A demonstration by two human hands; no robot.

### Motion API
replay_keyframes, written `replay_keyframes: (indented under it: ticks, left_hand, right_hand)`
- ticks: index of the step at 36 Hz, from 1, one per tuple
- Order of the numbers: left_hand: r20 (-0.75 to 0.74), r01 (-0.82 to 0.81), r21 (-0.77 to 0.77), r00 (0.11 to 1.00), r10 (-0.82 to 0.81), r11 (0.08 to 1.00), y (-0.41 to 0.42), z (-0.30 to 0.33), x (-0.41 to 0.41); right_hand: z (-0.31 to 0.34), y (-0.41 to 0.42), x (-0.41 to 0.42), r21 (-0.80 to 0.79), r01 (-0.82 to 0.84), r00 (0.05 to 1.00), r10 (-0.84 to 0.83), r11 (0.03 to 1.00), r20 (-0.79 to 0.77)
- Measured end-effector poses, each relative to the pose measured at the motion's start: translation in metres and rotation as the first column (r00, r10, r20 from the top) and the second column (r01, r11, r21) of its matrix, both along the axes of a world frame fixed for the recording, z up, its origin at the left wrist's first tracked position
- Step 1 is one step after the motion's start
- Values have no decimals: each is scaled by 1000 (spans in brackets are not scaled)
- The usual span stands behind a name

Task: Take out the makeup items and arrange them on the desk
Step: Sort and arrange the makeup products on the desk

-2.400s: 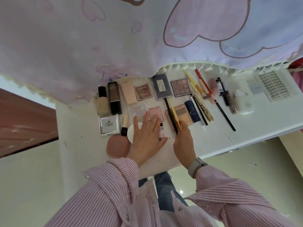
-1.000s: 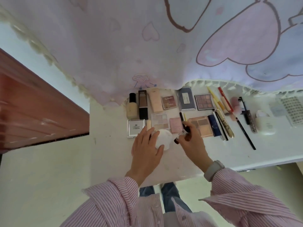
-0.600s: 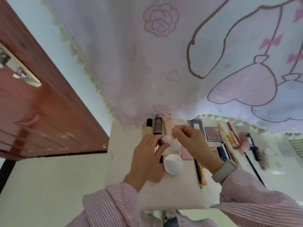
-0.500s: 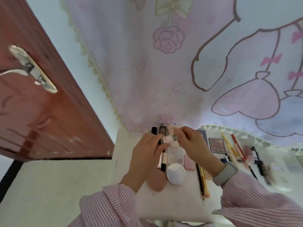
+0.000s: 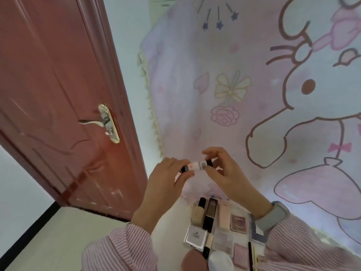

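Observation:
Both hands hold a small pale pink tube with black ends (image 5: 196,166) up in the air in front of the curtain. My left hand (image 5: 166,177) pinches its black-patterned left end; my right hand (image 5: 222,169) pinches the black right end. Below, on the white desk (image 5: 172,218), makeup lies in rows: a foundation bottle (image 5: 198,212), a dark tube (image 5: 211,214), a pale pink case (image 5: 223,217), a blush palette (image 5: 238,222), a silver compact (image 5: 196,236), a clear palette (image 5: 222,241), a white puff (image 5: 219,261) and a pink sponge (image 5: 192,261).
A red-brown door (image 5: 54,94) with a metal handle (image 5: 101,122) stands open at the left. A pink cartoon-rabbit curtain (image 5: 263,85) hangs behind the desk. My right sleeve (image 5: 312,247) covers the right part of the desk.
The hands picked the small tube up from the desk and raised it higher. The view tilted upward, so the door and curtain fill the frame and most of the desk dropped out of sight.

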State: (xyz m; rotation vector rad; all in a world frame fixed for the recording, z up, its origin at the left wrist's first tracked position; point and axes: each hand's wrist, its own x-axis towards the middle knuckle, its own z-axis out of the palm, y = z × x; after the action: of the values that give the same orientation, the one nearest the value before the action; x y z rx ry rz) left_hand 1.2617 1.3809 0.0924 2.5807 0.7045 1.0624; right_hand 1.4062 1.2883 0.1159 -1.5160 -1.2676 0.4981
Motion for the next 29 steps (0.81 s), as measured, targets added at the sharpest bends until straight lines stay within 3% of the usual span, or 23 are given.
replay_keyframes:
  ticks: [2,8,14,16,19,26,29]
  left_hand:
    - [46,-60,26,997,58,998,6,9,-8]
    - [110,-193,75,977,184,978,17,32,-39]
    - [193,-363,88,920,342,928,26,45,-96]
    - [202,-403,97,903,379,910,25,45,-113]
    - [205,-452,74,879,430,889,23,43,-135]
    - [194,-536,34,832,520,844,21,22,-176]
    - [195,-552,18,819,539,833,23,8,-187]
  right_hand:
    - [13,9,-5,-8,-71,997,71,997,-7]
    - [45,51,-33,7,-2,998,1,1000,66]
    - [60,75,-76,62,-356,930,360,933,-74]
    - [63,82,-89,29,-386,914,387,922,-119]
    - [58,94,-110,-2,-399,916,398,917,-40]
    - [39,111,-149,-12,-540,840,539,841,-56]
    - [26,119,-163,-47,-516,856,513,855,-60]
